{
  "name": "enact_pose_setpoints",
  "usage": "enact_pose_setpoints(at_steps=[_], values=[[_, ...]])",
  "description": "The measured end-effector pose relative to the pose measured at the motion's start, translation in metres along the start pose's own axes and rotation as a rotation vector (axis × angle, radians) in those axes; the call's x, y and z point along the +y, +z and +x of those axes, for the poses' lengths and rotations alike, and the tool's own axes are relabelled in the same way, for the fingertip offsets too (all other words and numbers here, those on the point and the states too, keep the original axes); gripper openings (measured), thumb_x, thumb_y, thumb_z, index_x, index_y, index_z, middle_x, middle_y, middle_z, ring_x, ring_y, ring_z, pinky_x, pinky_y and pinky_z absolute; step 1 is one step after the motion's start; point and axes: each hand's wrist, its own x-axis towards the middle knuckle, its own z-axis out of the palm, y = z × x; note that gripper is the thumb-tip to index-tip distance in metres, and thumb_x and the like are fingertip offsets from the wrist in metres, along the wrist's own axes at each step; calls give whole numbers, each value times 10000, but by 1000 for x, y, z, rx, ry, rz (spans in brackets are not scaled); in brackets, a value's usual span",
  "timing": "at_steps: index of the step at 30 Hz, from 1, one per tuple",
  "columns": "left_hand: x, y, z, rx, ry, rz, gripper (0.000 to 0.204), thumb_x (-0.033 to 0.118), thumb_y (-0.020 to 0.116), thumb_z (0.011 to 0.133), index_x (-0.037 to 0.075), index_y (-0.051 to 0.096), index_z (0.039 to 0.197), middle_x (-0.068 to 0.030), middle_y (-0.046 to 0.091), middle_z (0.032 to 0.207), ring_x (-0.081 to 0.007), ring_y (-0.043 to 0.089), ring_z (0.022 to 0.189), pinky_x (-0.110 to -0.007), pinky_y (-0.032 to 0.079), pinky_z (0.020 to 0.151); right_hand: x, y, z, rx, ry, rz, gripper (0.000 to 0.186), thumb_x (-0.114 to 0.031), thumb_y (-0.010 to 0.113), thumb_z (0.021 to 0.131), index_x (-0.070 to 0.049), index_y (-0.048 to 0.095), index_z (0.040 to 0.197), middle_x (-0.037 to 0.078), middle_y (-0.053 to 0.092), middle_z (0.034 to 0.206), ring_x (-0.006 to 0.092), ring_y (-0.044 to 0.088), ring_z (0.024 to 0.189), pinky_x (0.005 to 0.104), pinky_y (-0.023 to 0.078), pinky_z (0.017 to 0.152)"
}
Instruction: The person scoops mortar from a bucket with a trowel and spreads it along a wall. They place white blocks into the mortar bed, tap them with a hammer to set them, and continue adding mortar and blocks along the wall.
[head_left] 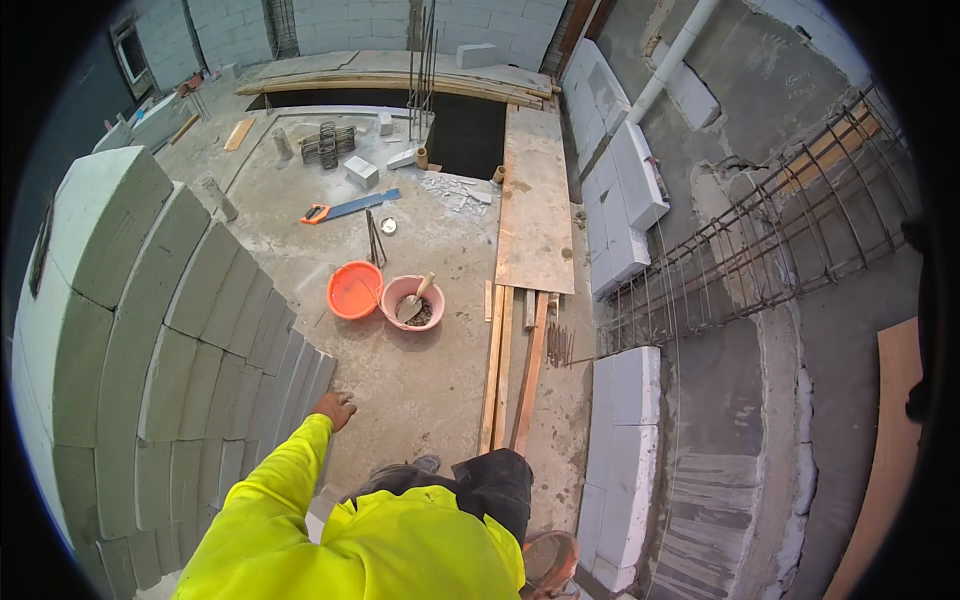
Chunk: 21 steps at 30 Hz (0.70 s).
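My left hand [335, 409] reaches out from a bright yellow sleeve, empty, its fingers loosely apart. It is close beside a tall stack of pale aerated concrete blocks [165, 370] on my left; I cannot tell whether it touches them. My right hand is out of view. Ahead on the floor stands a pink bucket [390, 300] with dark contents, and a trowel [412, 305] with a wooden handle rests in it. An orange bucket [354, 290] stands against its left side.
A handsaw [350, 206] lies beyond the buckets, near loose blocks and upright steel bars [375, 240]. Planks [495, 375] and a plywood sheet [537, 200] run along the right. A dark floor opening [468, 135] lies behind. A rebar cage [760, 230] juts in by the right wall.
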Motion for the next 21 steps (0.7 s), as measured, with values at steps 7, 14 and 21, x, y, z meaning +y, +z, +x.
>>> enact_pose_setpoints(at_steps=[7,14,21], values=[[-87,16,-18,172,-268,-88,584,361,638,841,33,636,1325,-204,585,1396,-361,533,1316,-383,390,1131,-24,179,-3,-192,33,-188,343,-344,636,967,-103,482,777,28,406,602,143,372,459,368,356,440],[-95,34,29,141,-609,-230,556,378,650,849,53,663,1300,-215,605,1365,-349,566,1285,-380,402,1126,3,365,-24,-554,-165,-627,303,-306,651,966,-37,599,837,34,535,645,143,444,466,324,362,422],[116,-57,93,183,-415,-197,545,285,664,854,51,626,1345,-219,632,1328,-366,609,1230,-378,445,1083,1,560,-75,-970,-401,-824,340,-304,678,940,30,727,896,70,650,747,163,577,640,339,461,582]])
